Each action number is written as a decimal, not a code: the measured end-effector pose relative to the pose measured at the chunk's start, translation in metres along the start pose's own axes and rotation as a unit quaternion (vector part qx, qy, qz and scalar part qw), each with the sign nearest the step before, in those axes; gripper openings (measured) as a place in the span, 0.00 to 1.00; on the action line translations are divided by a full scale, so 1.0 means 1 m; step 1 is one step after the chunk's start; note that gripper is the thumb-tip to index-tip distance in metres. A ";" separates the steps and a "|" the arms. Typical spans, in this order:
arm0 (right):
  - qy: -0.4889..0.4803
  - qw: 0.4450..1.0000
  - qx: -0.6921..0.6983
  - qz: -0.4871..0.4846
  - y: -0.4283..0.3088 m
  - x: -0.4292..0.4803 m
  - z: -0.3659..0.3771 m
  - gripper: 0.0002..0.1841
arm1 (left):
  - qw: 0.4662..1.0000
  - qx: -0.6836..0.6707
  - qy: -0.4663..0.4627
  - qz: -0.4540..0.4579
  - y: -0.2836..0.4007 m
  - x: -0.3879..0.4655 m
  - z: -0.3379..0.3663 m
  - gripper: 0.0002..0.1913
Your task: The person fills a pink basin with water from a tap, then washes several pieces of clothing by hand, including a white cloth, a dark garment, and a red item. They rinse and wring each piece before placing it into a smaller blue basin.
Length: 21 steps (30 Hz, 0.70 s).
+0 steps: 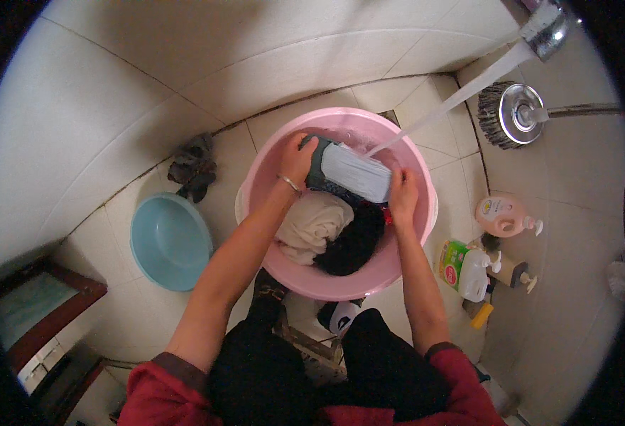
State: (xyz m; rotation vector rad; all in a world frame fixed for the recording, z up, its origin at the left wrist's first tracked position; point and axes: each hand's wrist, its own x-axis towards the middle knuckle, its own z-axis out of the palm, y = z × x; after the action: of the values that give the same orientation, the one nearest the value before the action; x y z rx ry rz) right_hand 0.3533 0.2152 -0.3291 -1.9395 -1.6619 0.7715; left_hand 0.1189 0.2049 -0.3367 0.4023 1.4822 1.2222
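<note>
Before me a round pink plastic basin [312, 285] stands on the floor with wet laundry in it. Between my hands stretches a light grey-blue piece of cloth [356, 171] with a dark green part at its left. My left hand [297, 158], with a bangle at the wrist, grips the dark green end. Its right end is pinched by my right hand [403, 194]. A stream of water [451, 104] falls from the metal faucet [547, 32] onto or just behind the cloth. Lower in the basin lie a beige cloth [315, 221] and a black cloth [356, 242]. A bit of red fabric [387, 215] shows near my right hand.
Left of the basin are a light-blue basin [171, 242] and a dark crumpled cloth [192, 165]. To the right stand a pink pump bottle [501, 215], a white pump bottle [472, 274] and another pump bottle [509, 270]. A round brush [509, 114] hangs by the tiled wall.
</note>
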 end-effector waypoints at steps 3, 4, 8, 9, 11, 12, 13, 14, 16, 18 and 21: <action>-0.042 0.959 -0.211 -0.183 0.005 0.011 0.042 0.21 | 0.986 0.160 0.034 0.020 -0.064 0.029 -0.008 0.24; -0.120 0.954 -0.230 -0.151 0.017 0.011 0.053 0.23 | 0.972 0.220 0.059 0.055 -0.062 0.014 0.013 0.26; -0.374 0.877 -0.251 -0.165 0.037 0.008 0.080 0.28 | 0.977 0.162 -0.111 -0.086 -0.091 0.010 0.006 0.21; -0.424 0.845 -0.245 -0.215 0.029 0.005 0.085 0.28 | 0.969 -0.011 -0.111 -0.220 -0.112 0.039 -0.025 0.21; -0.301 0.944 -0.013 -0.132 0.030 0.003 0.087 0.23 | 0.921 -0.206 -0.061 -0.324 -0.117 0.043 -0.028 0.18; -0.214 0.970 0.093 -0.075 0.042 0.007 0.079 0.20 | 0.925 -0.219 -0.020 -0.311 -0.093 0.024 0.003 0.15; -0.124 0.970 0.205 -0.025 0.044 0.007 0.076 0.18 | 0.928 -0.230 0.030 -0.291 -0.070 0.010 0.021 0.13; -0.050 0.974 0.191 -0.110 0.016 -0.009 0.076 0.16 | 0.906 -0.316 -0.050 -0.276 -0.063 0.005 0.022 0.15; -0.020 0.951 0.176 -0.255 -0.042 -0.044 0.057 0.16 | 0.921 -0.256 -0.159 -0.247 -0.064 0.012 0.021 0.14; -0.073 0.934 0.140 -0.321 -0.086 -0.063 0.041 0.16 | 0.935 -0.152 -0.264 -0.180 -0.098 0.040 0.016 0.15; -0.092 0.953 -0.015 -0.288 -0.062 -0.045 0.068 0.19 | 0.921 0.112 -0.349 0.128 -0.145 0.052 0.000 0.18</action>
State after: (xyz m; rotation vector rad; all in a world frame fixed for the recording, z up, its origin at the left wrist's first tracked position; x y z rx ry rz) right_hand 0.2566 0.1802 -0.3322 -1.3056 -2.2083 0.7015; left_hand 0.1544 0.1867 -0.4858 1.0938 0.9569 0.9517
